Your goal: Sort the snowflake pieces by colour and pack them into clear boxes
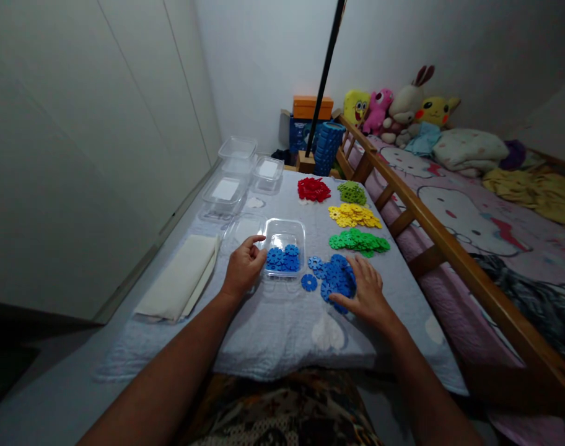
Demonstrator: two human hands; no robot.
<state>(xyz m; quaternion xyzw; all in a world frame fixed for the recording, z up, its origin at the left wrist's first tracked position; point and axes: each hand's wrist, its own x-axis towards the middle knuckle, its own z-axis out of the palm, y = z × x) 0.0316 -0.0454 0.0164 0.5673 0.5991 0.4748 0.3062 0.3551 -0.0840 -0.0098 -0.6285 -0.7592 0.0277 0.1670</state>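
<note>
A clear plastic container sits on the table with several blue snowflake building discs inside. My left hand grips its left side, thumb and index finger at the rim. To the right lies a heap of loose blue snowflake discs. My right hand is cupped at the heap's right edge, fingers and thumb spread apart and touching it. One blue disc lies flat between the container and the heap. Behind the heap are piles of green discs, yellow discs, light green discs and red pieces.
More clear containers stand at the back left of the cloth-covered table. A folded cream cloth lies at the left. A wooden bed rail runs along the right side. A black pole rises at the far end.
</note>
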